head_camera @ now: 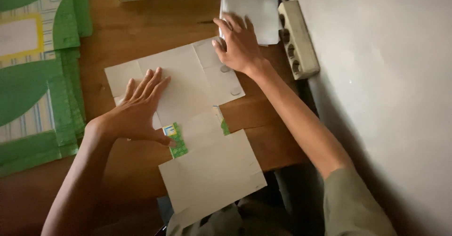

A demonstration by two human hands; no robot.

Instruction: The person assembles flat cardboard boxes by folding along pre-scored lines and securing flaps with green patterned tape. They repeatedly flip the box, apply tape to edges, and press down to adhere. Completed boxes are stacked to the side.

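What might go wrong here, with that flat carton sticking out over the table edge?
The unfolded carton blank overhangs the table toward the person, so it may slip off. Only the left hand presses it flat; the right hand reaches onto the white stack beside the power strip, which could get nudged.

The person is wearing a short-sleeved top in a dull olive-green cloth; its right sleeve [353, 203] is ending above the elbow, leaving the forearm bare. The left hand [136, 111] and right hand [240, 45] are showing no gloves, rings or watch. More of the same greenish cloth is showing at the lap.
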